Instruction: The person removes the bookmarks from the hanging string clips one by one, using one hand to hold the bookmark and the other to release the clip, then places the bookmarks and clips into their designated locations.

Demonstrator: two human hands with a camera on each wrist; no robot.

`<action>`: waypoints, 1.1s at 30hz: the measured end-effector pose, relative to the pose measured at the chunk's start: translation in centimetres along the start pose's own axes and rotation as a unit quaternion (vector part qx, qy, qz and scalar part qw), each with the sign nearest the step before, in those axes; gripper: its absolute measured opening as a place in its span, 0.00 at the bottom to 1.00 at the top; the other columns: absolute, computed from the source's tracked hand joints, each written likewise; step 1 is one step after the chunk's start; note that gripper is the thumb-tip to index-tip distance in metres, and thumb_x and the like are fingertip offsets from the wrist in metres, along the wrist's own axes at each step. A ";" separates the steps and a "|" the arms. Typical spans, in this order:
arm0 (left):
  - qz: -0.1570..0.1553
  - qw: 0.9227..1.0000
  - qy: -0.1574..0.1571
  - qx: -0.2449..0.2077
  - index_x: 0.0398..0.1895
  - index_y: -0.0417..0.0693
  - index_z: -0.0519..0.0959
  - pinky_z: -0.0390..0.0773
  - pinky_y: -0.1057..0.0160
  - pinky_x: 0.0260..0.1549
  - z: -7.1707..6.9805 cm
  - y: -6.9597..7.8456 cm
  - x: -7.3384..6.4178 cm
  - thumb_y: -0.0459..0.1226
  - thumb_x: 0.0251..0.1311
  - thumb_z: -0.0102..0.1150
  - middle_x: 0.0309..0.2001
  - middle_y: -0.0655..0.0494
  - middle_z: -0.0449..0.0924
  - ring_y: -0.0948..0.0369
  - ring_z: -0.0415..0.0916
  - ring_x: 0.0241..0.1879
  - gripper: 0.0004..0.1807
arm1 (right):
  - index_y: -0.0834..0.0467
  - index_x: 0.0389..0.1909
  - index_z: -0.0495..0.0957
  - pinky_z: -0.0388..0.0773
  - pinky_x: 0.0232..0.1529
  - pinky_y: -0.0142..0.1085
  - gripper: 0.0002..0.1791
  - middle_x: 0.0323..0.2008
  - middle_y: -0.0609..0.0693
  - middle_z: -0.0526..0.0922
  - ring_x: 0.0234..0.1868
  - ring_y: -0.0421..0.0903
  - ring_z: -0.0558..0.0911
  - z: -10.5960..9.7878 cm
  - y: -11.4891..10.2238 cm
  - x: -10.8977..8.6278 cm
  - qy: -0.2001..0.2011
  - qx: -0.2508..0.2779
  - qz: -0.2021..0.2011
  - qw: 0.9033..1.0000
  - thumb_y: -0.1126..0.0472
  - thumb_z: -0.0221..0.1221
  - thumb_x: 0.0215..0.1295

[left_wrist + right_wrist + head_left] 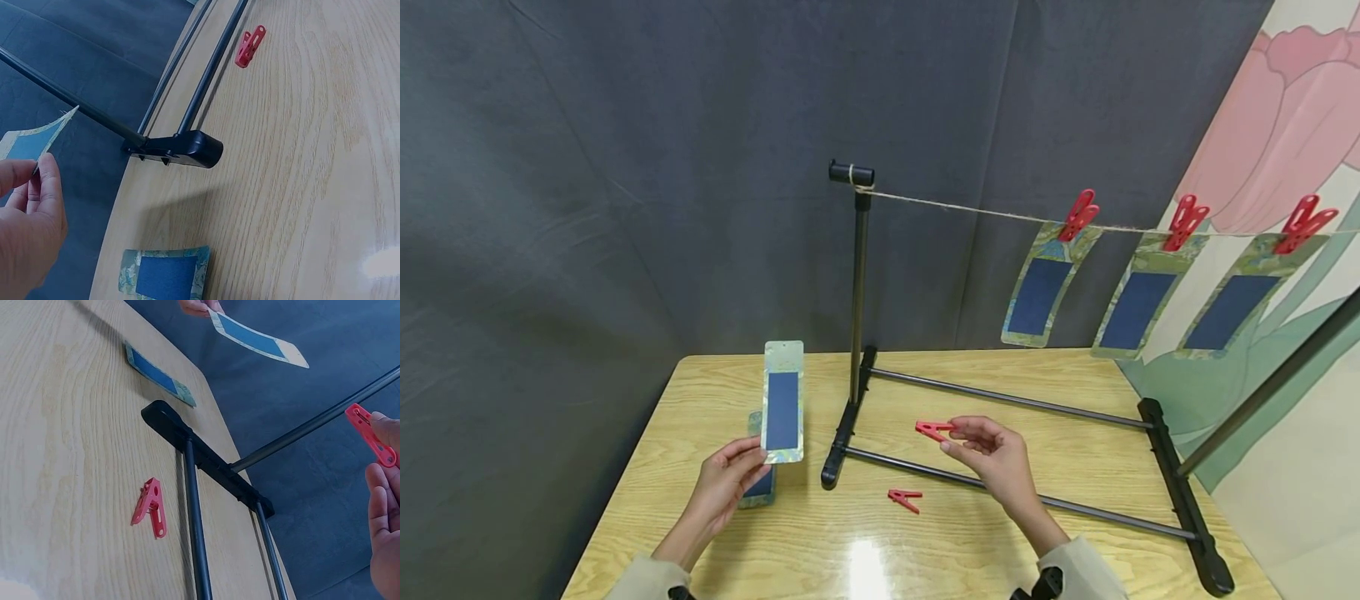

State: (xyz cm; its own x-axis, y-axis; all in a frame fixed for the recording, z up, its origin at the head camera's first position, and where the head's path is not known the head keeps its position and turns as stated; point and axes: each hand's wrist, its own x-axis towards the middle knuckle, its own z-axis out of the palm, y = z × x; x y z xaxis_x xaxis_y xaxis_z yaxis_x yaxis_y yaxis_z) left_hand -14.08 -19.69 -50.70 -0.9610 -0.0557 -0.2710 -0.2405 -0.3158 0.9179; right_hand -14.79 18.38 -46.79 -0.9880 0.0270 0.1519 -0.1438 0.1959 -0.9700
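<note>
My left hand (722, 483) pinches the lower end of a bookmark-like card (783, 408) with a dark blue panel and pale patterned border, holding it upright above the table. A second such card (761, 487) lies on the wood behind that hand, partly hidden. In my right hand (996, 458), thumb and fingers pinch a red clothespin (934, 429) over the rack's base. Another red clothespin (905, 499) lies on the table between the hands. Both clothespins also show in the right wrist view, the lying clothespin (150, 507) near a rail.
A black metal rack with a left post (859, 300) and base rails (1011, 400) stands on the wooden table (700, 400). From its top runs a string (955, 205), where red clothespins (1078, 217) hold three cards (1037, 292) at the right. A grey curtain (700, 167) hangs behind.
</note>
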 end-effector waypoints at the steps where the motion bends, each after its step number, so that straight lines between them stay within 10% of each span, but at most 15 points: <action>1: -0.001 1.000 0.001 0.000 0.57 0.27 0.69 0.79 0.60 0.50 0.0 0.0 0.0 0.23 0.65 0.53 0.41 0.49 0.75 0.59 0.80 0.40 0.18 | 0.64 0.45 0.83 0.81 0.40 0.30 0.19 0.41 0.57 0.85 0.41 0.46 0.83 0.0 0.1 0.0 0.000 0.000 0.001 1.000 0.63 0.73 0.51; 33: -0.008 1.000 0.023 -0.003 0.56 0.27 0.70 0.80 0.62 0.48 -1.1 -1.1 0.4 0.23 0.64 0.54 0.39 0.50 0.77 0.60 0.81 0.38 0.17 | 0.64 0.43 0.83 0.81 0.41 0.31 0.20 0.42 0.57 0.85 0.42 0.48 0.84 0.8 2.0 -0.4 -0.001 0.015 0.027 1.000 0.64 0.74 0.49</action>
State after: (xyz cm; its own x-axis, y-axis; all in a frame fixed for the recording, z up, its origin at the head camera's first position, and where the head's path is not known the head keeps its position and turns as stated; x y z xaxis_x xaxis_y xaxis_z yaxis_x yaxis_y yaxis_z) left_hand -14.04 -20.44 -52.09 -0.9494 -0.0943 -0.2994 -0.2555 -0.3218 0.9117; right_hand -14.72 17.96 -48.91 -0.9945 0.0357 0.0980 -0.0909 0.1642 -0.9822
